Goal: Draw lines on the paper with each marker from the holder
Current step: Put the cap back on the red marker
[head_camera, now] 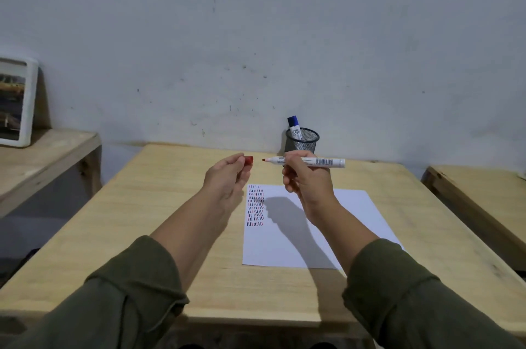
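Note:
My right hand (306, 178) grips a white marker (321, 162) held level above the table, its bare red tip pointing left. My left hand (227, 175) pinches the red cap (249, 160) a short gap away from that tip. Below the hands lies a white sheet of paper (341, 223) with rows of short red and dark lines (255, 205) along its left side. A black mesh holder (302, 140) stands at the table's far edge, behind my right hand, with a blue-capped marker (294, 126) upright in it.
The wooden table (159, 206) runs up to a grey wall. A lower wooden shelf (42, 158) on the left bears a white-framed picture (15, 101). Another wooden surface (478, 195) sits at the right.

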